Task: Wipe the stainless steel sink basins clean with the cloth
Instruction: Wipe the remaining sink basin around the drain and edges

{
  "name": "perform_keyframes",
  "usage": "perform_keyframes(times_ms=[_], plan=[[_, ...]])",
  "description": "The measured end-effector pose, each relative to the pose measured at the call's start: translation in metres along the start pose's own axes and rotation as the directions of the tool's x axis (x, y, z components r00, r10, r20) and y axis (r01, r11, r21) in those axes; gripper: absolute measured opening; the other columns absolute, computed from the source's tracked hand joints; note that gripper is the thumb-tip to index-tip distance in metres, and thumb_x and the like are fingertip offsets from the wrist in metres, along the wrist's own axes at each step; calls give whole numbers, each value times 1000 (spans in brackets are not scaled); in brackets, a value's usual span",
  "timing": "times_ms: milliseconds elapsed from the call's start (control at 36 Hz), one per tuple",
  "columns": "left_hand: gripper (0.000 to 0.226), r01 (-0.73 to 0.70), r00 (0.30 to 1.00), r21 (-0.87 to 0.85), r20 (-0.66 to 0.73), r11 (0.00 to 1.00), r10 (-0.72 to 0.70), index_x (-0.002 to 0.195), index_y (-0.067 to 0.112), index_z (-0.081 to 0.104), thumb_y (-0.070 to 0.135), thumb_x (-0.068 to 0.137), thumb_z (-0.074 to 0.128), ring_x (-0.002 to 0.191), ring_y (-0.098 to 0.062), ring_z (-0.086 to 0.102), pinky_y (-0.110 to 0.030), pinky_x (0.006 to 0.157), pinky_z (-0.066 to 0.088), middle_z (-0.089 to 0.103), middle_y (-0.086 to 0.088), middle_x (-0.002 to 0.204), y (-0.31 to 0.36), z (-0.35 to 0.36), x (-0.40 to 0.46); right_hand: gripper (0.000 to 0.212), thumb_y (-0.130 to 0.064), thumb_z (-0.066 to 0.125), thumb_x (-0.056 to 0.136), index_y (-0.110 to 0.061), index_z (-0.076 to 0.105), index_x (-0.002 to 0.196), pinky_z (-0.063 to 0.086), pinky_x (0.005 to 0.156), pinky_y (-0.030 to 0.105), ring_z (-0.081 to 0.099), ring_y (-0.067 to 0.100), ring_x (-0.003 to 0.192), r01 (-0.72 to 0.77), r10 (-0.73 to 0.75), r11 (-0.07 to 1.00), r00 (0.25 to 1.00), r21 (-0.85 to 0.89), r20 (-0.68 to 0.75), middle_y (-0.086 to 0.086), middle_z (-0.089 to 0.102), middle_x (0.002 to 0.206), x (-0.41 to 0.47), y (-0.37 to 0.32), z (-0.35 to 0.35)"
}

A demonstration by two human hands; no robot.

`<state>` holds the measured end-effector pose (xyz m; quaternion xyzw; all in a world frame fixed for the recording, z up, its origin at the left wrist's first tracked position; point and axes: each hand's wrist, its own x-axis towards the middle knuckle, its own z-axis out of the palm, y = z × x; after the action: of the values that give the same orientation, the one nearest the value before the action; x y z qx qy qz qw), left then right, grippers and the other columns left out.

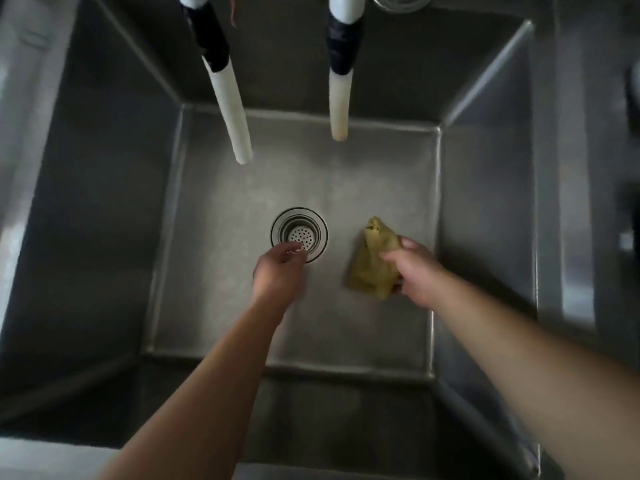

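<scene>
Cloth point(372, 263) bunched in our right hand point(412, 268), we are reaching our empty, loosely curled left hand point(278, 268) toward the drain strainer point(299, 234), probably to clear it before wiping the basin point(242, 306).

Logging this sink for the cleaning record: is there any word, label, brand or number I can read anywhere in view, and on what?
None can be read.
Dark tape on the two white pipes: no lettering shows.
Sink, drain strainer, yellow cloth: plain, no marks.
Dark objects at the right edge: too blurred to tell.
</scene>
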<state>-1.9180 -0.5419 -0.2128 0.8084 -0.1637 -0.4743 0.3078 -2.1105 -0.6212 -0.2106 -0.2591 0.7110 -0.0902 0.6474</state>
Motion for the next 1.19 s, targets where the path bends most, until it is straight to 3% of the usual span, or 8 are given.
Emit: perform_keyframes(times_ms=[111, 250, 361, 472, 667, 861, 972, 1194], plan=[[49, 33, 997, 461, -76, 887, 2, 142, 27, 47, 28, 94, 54, 129, -30, 49, -42, 108, 41, 49, -8, 143, -42, -28, 27, 31, -10, 53, 82, -24, 72, 102, 59, 84, 45, 69, 32, 97, 255, -392, 880, 866, -400, -310, 10, 73, 105, 40, -37, -12], [65, 37, 984, 776, -139, 629, 113, 152, 28, 20, 23, 93, 47, 141, -36, 27, -47, 113, 30, 21, -11, 157, -87, -55, 44, 56, -6, 48, 89, -24, 49, 142, 41, 104, 40, 52, 37, 126, 278, -736, 445, 656, -851, -171, 15, 55, 139, 76, -104, -33], [61, 130, 974, 721, -220, 680, 47, 150, 25, 24, 27, 94, 48, 137, -40, 32, -53, 111, 33, 30, -15, 151, -92, -62, 54, 75, -21, 61, 85, -19, 26, 152, 36, 111, 45, 41, 41, 135, 201, -613, 206, 789, -958, 34, 18, 38, 152, 113, -108, -39], [69, 99, 974, 772, -204, 628, 99, 150, 25, 29, 29, 87, 59, 136, -41, 33, -56, 105, 38, 30, -17, 150, -93, -69, 67, 79, -44, 55, 90, -15, 20, 154, 17, 118, 44, 17, 26, 150, 179, -618, 199, 786, -963, 19, 8, 20, 163, 132, -100, -30], [71, 94, 986, 777, -160, 623, 50, 154, 42, -5, 42, 100, 41, 150, -34, -9, -70, 112, 14, -13, -6, 164, -100, -65, 68, 86, -81, 25, 85, -41, -6, 154, -7, 120, 48, -15, 27, 151, 126, -523, 34, 848, -991, 90, 7, -15, 164, 133, -61, -16], [73, 116, 993, 750, -91, 651, -73, 150, 48, -15, 45, 101, 37, 149, -31, -22, -69, 114, 6, -30, -1, 160, -91, -70, 67, 76, -74, 28, 90, -48, -8, 151, -2, 119, 54, -13, 28, 151, 119, -557, 149, 830, -982, 16, 9, -13, 165, 83, 38, 4], [73, 121, 992, 730, -65, 673, -107, 149, 49, -18, 43, 101, 36, 147, -29, -28, -68, 114, -1, -36, 0, 157, -88, -69, 64, 57, -50, 37, 98, -52, 13, 150, 16, 114, 60, 11, 35, 144, 45, -532, 329, 834, -943, -146, 7, 7, 162, 37, 89, 44], [70, 125, 990, 678, -37, 724, -136, 145, 53, -24, 45, 101, 30, 143, -28, -35, -68, 111, -11, -43, 1, 153, -84, -68, 61, 51, -15, 49, 89, -37, 47, 136, 43, 89, 37, 43, 38, 115, 87, -389, 653, 891, -752, -236, 9, 35, 146, -11, 112, 122]])
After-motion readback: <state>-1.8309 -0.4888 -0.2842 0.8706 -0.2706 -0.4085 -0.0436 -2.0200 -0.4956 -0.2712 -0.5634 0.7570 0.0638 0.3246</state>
